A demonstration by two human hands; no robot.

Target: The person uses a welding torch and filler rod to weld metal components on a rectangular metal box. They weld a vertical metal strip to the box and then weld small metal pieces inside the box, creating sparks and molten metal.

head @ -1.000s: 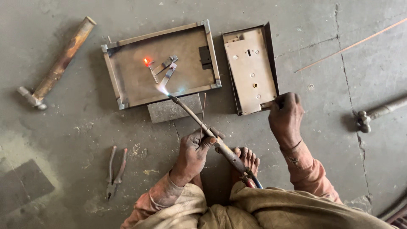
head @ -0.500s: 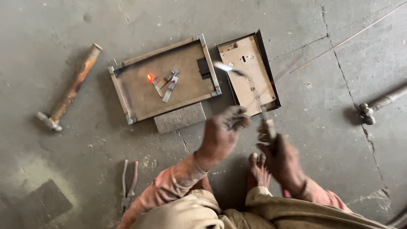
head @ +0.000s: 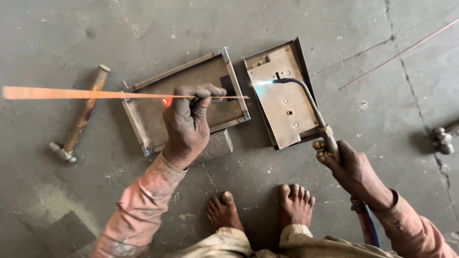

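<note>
Two grips, both closed. Left hand [head: 189, 125] pinching thin copper-coloured rod [head: 95, 93] between thumb and fingers, knuckles up, rest of fingers curled. Rod running nearly level, far out to the left of the grip past the hammer, short tip sticking out right of the fingers, ending close to the torch flame. Directly under and around that grip: shallow rusty metal tray [head: 143, 119], tilted, with small orange glowing spot [head: 166, 101] just left of the fingers. Grey metal block [head: 217, 145] tucked under tray's near edge, just below the wrist.

Right hand [head: 351, 169] wrapped tight round gas torch [head: 311, 102] at its brass valve end, fingers fully shut on handle. Curved torch neck reaching up and left from the grip, bluish flame [head: 263, 83] at the nozzle, over the upper part of flat lock plate [head: 287, 119]. Plate lying just right of tray, edges touching or nearly so. Hose [head: 367, 224] trailing down behind the wrist, blue and red.

Further out: hammer [head: 79, 119] well left of left hand, on concrete floor [head: 373, 43]. Two bare feet [head: 260, 210] between the forearms, below both grips. Thin wire [head: 397, 55] far upper right. Metal fitting [head: 442, 141] at right edge, well apart from torch hand.
</note>
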